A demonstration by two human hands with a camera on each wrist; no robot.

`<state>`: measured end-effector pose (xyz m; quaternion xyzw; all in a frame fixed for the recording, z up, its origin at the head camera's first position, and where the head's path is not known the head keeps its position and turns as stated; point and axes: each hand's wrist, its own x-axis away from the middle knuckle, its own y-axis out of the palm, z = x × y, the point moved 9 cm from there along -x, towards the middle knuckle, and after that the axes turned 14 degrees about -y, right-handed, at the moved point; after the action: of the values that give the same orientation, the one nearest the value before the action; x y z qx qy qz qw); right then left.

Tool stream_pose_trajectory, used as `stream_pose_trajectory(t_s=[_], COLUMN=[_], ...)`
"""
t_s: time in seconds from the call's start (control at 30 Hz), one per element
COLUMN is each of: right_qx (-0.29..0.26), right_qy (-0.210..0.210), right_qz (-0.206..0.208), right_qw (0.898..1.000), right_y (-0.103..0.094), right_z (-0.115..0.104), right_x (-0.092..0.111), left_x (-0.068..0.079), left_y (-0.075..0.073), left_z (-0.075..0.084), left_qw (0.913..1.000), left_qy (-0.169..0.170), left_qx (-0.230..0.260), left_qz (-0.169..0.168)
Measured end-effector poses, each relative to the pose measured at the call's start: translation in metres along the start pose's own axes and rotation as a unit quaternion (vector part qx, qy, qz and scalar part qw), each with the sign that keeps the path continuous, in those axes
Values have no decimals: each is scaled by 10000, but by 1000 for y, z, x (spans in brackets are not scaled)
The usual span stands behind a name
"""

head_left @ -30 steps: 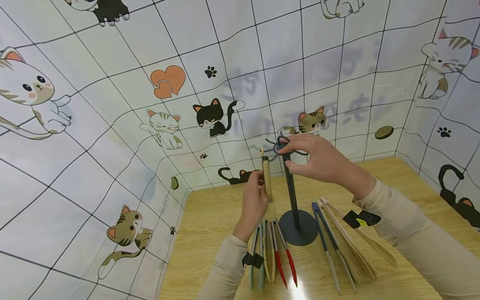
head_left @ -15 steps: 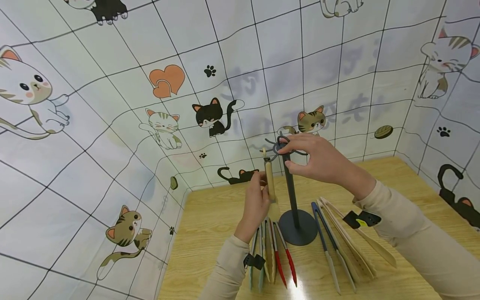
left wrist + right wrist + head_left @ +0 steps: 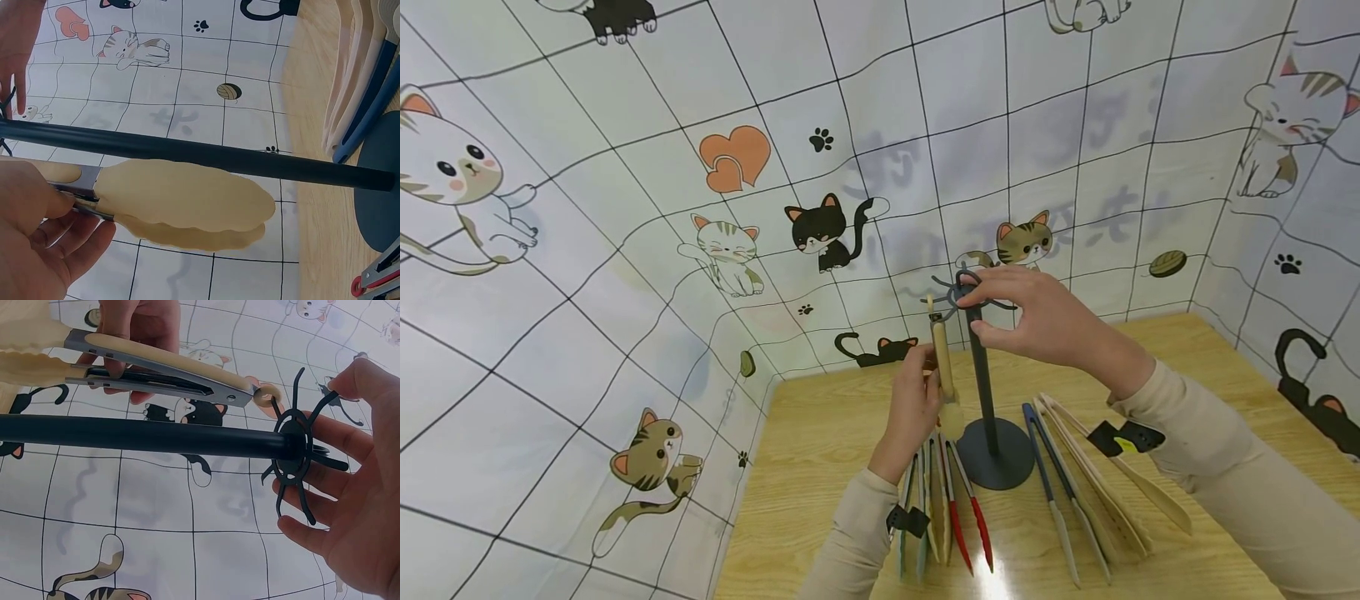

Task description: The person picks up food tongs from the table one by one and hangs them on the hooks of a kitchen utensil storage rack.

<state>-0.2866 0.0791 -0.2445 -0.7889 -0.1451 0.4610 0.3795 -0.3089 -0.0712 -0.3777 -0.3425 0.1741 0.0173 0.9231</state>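
My left hand (image 3: 913,408) holds a pair of cream food tongs (image 3: 944,362) upright beside a dark metal hook stand (image 3: 983,383). Its thumb and fingers pinch the metal arms, as the left wrist view shows, with the scalloped heads (image 3: 187,194) pointing down. At the other end, the tongs' hanging loop (image 3: 267,395) overlaps one hook tip of the stand in the right wrist view. My right hand (image 3: 1037,321) grips the top of the stand, fingertips on the hook ring (image 3: 290,447) and a curved hook. The other hooks carry nothing.
On the wooden table (image 3: 820,467), left of the stand's round base (image 3: 996,471), lie teal tongs (image 3: 921,550), beige ones and red-tipped tongs (image 3: 973,525). Blue-handled tongs (image 3: 1047,467) and pale beige tongs (image 3: 1093,483) lie at right. A cat-print wall sheet (image 3: 880,108) stands behind.
My left hand has shifted slightly right, bringing the cream tongs and their loop closer to the stand. My right hand keeps its place at the top of the stand.
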Motion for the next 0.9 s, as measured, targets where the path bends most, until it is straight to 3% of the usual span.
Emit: stream_pose_trajectory(t_s=[0.9], right_qx=[42], right_qy=[31], right_qz=[-52], right_qw=[10000], right_y=[-1], right_z=[-1], right_x=[2], left_x=[-3], left_y=[4], left_z=[-2], left_qw=[9996], left_qy=[174], left_qx=[-226], left_qz=[-24])
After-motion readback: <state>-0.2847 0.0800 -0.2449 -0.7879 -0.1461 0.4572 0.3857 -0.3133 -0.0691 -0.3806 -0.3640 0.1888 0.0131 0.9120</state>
